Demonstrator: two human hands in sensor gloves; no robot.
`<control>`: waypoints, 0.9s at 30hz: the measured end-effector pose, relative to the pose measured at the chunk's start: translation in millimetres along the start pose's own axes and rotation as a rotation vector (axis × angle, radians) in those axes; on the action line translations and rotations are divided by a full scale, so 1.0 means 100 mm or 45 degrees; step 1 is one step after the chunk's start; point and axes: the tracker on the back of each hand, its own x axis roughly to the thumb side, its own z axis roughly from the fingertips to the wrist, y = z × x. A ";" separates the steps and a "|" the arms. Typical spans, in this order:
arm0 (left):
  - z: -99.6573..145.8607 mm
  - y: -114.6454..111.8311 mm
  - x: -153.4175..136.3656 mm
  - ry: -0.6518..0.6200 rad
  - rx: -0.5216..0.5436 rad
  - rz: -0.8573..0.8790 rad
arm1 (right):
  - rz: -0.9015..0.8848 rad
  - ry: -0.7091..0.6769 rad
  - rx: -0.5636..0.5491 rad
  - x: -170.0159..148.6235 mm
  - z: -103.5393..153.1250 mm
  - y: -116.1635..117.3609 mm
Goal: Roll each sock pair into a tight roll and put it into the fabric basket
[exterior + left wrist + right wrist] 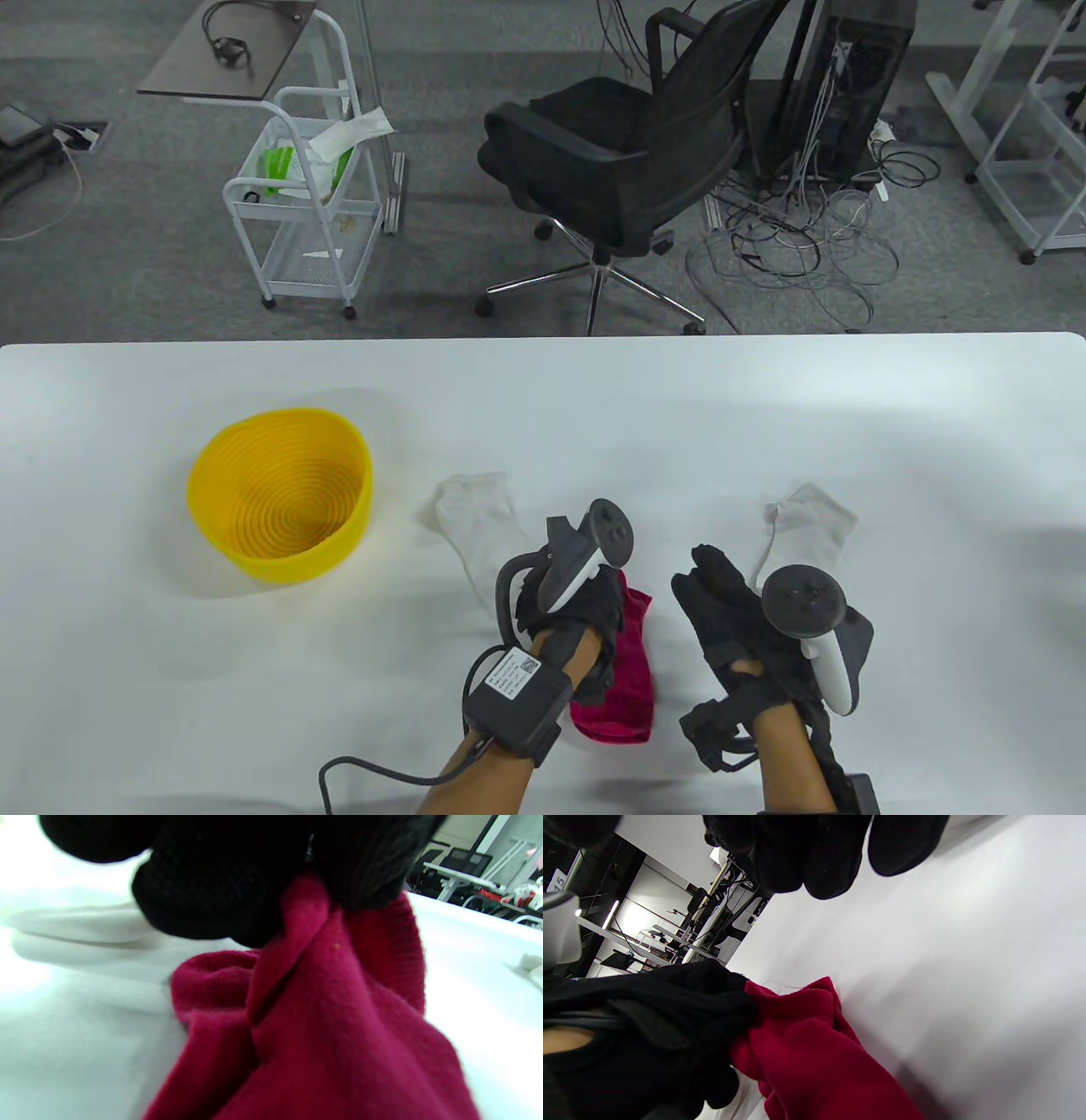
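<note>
A crimson sock (624, 679) lies near the table's front edge, bunched at its far end. My left hand (585, 607) pinches that bunched end; the left wrist view shows black glove fingers (237, 887) gripping the red fabric (322, 1018). My right hand (730, 607) hovers just right of the sock with fingers straight, holding nothing; its fingertips (818, 861) hang over bare table in the right wrist view, where the sock (814, 1052) shows too. A white sock (479, 522) lies left of my left hand, another white sock (806, 526) beyond my right. The yellow basket (216, 526) stands empty at the left.
The white table's far edge (543, 341) runs across the middle of the table view. Behind it stand a black office chair (628, 153), a white wire cart (305, 187) and a tangle of cables (806, 246) on the floor.
</note>
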 end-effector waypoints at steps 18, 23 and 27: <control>0.22 0.26 -0.37 -0.018 0.150 0.032 | 0.025 0.003 0.008 0.00 -0.01 0.02; 0.32 0.28 -0.51 -0.069 0.128 0.078 | 0.050 0.005 0.007 0.00 -0.01 0.04; 0.31 0.27 -0.57 -0.093 0.088 0.131 | 0.099 -0.015 -0.005 0.03 0.01 0.05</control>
